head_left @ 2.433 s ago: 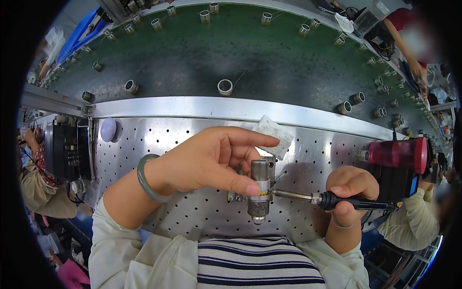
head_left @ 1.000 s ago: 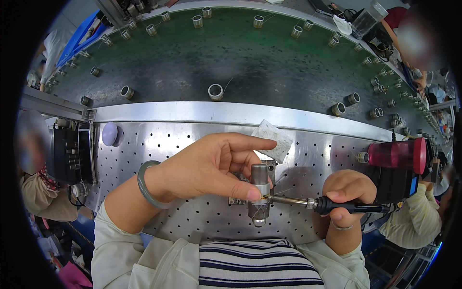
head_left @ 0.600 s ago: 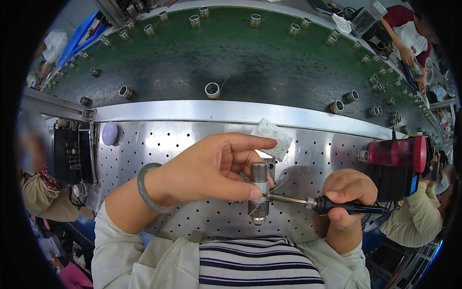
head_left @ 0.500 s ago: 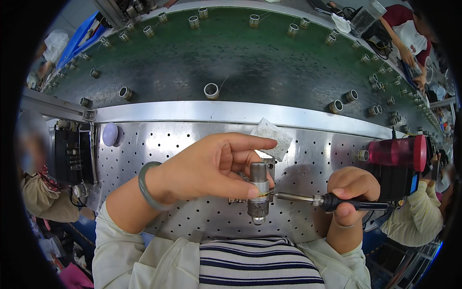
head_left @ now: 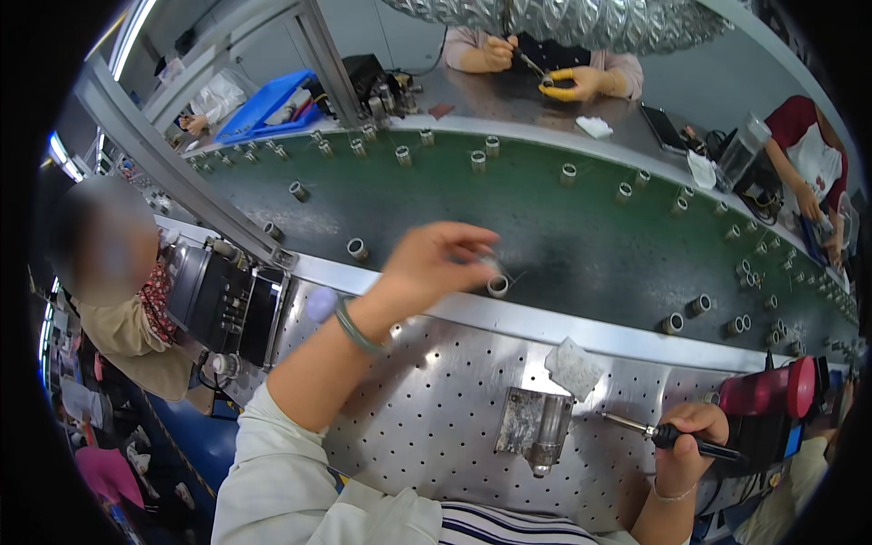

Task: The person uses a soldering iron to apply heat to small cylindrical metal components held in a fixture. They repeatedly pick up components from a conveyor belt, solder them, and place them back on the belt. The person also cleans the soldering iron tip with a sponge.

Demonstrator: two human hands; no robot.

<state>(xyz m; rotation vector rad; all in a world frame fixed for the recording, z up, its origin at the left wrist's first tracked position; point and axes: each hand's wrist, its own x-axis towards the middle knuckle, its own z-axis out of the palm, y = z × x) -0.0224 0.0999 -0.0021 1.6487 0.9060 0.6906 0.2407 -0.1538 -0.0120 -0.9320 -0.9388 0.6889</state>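
My left hand (head_left: 434,263), with a green bangle on its wrist, reaches over the green belt (head_left: 436,218). Motion smears its fingers, but a pale metal ring (head_left: 491,264) shows between thumb and fingers. Just below, another metal ring (head_left: 498,287) with a thin wire rests on the belt. My right hand (head_left: 690,438) grips a black-handled soldering iron (head_left: 668,435), tip pointing left. Left of that tip, a metal fixture (head_left: 550,422) with a cylindrical post lies on the perforated metal table (head_left: 427,391); its post looks bare. A grey-white pad (head_left: 576,368) is beside the fixture.
Several metal rings dot the belt, behind a raised metal rail (head_left: 436,307). A pink container (head_left: 772,392) and dark equipment stand at the right. A purple round object (head_left: 320,304) lies left of my arm. Co-workers sit left, right and across; one wears yellow finger covers (head_left: 568,84).
My left hand has left the fixture and moved forward over the belt, taking the ring off the post. The iron stays in my right hand. The view has tilted up and turned left.
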